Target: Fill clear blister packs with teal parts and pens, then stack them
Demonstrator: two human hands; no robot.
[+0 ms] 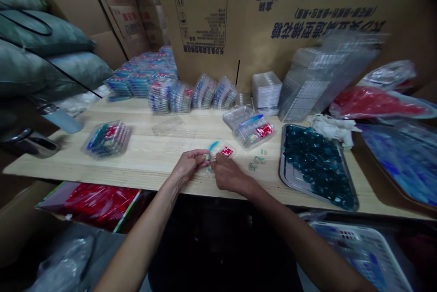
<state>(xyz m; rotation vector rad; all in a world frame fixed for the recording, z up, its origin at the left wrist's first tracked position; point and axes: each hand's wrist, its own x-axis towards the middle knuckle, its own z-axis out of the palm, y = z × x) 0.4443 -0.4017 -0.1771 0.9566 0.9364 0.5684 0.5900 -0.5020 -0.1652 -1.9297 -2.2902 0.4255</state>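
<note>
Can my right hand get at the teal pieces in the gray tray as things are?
Probably yes. The teal pieces look uncovered in the gray tray, to the right of your right hand. Only wood and a few small, flat-looking strips seem to lie between.

Left hand (189, 163): bare, ungloved | Right hand (228, 173): bare, ungloved | Forearms: uncovered, slender, tapering to wrists | Lap garment (221, 242): near-black, plain, edges lost in shadow

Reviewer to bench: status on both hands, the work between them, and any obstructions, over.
Left hand, right hand at clear pack; exact grip blurred. Blue piece, red piece showing. Loose bits nearby, not blocking.
</note>
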